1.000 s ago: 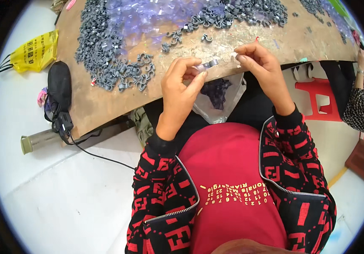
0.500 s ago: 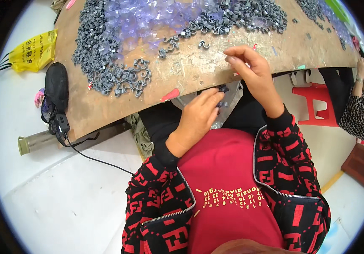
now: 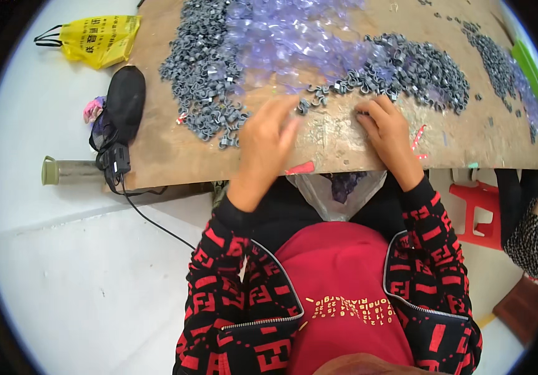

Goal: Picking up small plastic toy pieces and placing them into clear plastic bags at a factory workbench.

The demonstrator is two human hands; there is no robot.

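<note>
My left hand (image 3: 266, 147) reaches over the near part of the table beside a pile of small grey plastic clips (image 3: 203, 69). Its fingers are smeared by motion, so whether they hold anything is unclear. Further right, my right hand (image 3: 389, 132) is closed in a pinch just above the tabletop, with a small grey clip (image 3: 361, 112) at its fingertips. Past both hands lie clear purple plastic pieces (image 3: 294, 44) in a heap, and another pile of grey clips (image 3: 422, 72) adjoins it. A clear plastic bag (image 3: 319, 195) with dark pieces inside hangs over my lap below the table edge.
The wooden table (image 3: 175, 159) bears a red scrap (image 3: 300, 168) near its edge. A black pouch (image 3: 125, 103) with a cable hangs at the left corner, near a bottle (image 3: 75, 172) and a yellow bag (image 3: 100, 40). At right are a red stool (image 3: 478, 212) and another person's patterned sleeve (image 3: 535, 240).
Both hands have moved from above the bag in my lap onto the table. The view has shifted, so the table appears lower and further right. My right hand has pinched a clip.
</note>
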